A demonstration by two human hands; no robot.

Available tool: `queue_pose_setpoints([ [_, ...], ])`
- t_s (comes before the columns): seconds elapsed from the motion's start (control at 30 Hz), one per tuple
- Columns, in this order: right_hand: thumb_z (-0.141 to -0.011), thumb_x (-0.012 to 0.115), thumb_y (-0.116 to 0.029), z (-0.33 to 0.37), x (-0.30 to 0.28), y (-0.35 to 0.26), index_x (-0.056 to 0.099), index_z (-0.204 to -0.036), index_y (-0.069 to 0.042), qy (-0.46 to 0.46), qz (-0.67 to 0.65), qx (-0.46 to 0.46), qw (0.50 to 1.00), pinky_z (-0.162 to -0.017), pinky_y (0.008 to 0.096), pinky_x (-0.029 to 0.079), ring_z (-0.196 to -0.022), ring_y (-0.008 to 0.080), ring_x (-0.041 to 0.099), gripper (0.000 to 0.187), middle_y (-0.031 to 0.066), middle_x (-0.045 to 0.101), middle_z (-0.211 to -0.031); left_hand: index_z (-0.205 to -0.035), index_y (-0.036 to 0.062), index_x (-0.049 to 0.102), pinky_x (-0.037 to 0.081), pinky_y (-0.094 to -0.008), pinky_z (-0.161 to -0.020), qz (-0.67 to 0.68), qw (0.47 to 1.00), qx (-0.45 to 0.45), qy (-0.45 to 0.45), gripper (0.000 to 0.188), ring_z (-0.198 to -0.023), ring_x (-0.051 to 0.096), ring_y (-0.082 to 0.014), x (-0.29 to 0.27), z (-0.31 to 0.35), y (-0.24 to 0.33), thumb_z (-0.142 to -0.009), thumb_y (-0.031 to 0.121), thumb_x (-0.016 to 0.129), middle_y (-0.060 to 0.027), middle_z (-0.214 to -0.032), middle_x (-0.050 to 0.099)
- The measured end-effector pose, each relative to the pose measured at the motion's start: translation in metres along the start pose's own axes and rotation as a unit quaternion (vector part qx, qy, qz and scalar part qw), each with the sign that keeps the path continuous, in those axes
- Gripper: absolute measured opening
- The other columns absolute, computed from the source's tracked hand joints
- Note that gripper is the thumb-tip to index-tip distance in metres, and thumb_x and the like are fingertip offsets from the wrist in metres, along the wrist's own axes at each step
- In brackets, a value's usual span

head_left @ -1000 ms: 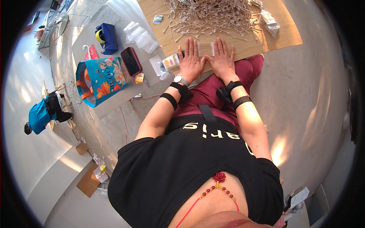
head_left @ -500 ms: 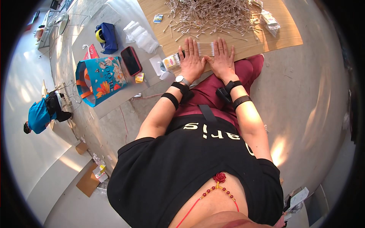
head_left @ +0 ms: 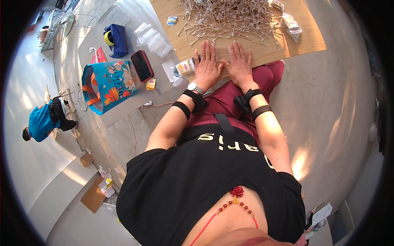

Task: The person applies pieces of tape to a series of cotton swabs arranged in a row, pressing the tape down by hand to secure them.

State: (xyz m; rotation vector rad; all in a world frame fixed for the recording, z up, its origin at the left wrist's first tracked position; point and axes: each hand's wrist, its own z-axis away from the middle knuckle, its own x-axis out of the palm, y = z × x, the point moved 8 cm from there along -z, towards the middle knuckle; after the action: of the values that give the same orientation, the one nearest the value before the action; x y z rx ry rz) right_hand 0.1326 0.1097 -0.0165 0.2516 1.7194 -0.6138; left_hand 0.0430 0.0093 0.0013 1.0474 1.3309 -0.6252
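Both my hands lie flat on the wooden table's near edge, fingers stretched forward and thumbs almost meeting. Under and between them is a row of cotton swabs (head_left: 223,54) laid side by side; the palms and fingers hide much of it. My left hand (head_left: 207,67) covers the row's left part, next to a clear pack of cotton swabs (head_left: 185,67) with a yellow and white label. My right hand (head_left: 239,65) rests over the right part. Beyond the fingertips spreads a large loose heap of cotton swabs (head_left: 230,18).
Small packs (head_left: 291,25) lie right of the heap. On the left stand a blue tape dispenser (head_left: 118,41), a dark phone (head_left: 142,65), clear plastic bags (head_left: 154,41), a small yellow box (head_left: 151,84) and a blue flowered bag (head_left: 108,87). Another person (head_left: 41,123) is far left.
My hands have drawn very slightly closer together over the row, still flat. The labelled pack sits a touch further right. The person at far left has shifted a little.
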Motion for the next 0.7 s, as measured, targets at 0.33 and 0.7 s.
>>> queue_pose_setpoints([
  [0.33, -0.103, 0.026, -0.076, -0.007, 0.006, -0.029, 0.029, -0.168, -0.011, -0.059, 0.027, -0.012, 0.998, -0.129, 0.0591, -0.002, -0.165, 0.0204, 0.01, 0.093, 0.0071, 0.024, -0.176, -0.169, 0.0086, 0.025, -0.006, -0.056, -0.129, 0.01, 0.999, 0.032, -0.007, 0.075, -0.166, 0.005, -0.025, 0.011, -0.005, 0.001, -0.105, 0.042, 0.047, -0.011, -0.178, 0.016],
  [0.7, -0.104, 0.026, -0.075, 0.0, 0.009, -0.026, 0.023, -0.17, -0.012, -0.073, -0.012, -0.012, 0.997, -0.13, 0.0561, -0.006, -0.165, 0.0206, 0.007, 0.091, 0.0061, 0.022, -0.177, -0.169, 0.0085, 0.025, -0.008, -0.0571, -0.128, 0.007, 1.0, 0.012, -0.01, 0.073, -0.166, 0.002, -0.0252, 0.012, -0.003, 0.003, -0.107, 0.041, 0.046, -0.0099, -0.179, 0.013],
])
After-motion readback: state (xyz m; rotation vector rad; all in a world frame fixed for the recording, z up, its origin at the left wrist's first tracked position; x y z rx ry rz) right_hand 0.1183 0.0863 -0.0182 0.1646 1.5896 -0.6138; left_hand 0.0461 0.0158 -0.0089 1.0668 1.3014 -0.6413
